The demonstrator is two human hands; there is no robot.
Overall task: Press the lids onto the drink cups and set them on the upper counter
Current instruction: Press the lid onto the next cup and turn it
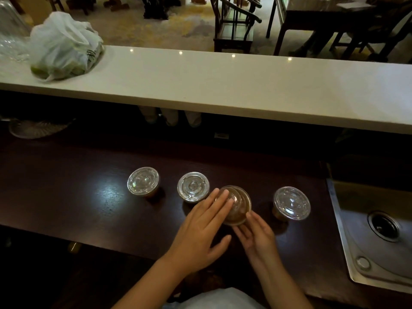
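Observation:
Several clear drink cups with brown liquid stand in a row on the dark lower counter (73,197). The far-left cup (143,181), the second cup (193,186) and the far-right cup (292,202) each carry a clear lid. On the third cup (239,208) a lid lies tilted. My left hand (200,228) lies flat with its fingertips on that lid. My right hand (256,237) touches the cup's near right side, fingers spread. The white upper counter (223,85) runs across above the cups.
A white plastic bag (62,45) with green fruit sits at the left end of the upper counter. A steel sink (379,230) lies to the right of the cups. A glass dish (35,128) rests at the far left under the upper counter. Chairs and tables stand beyond.

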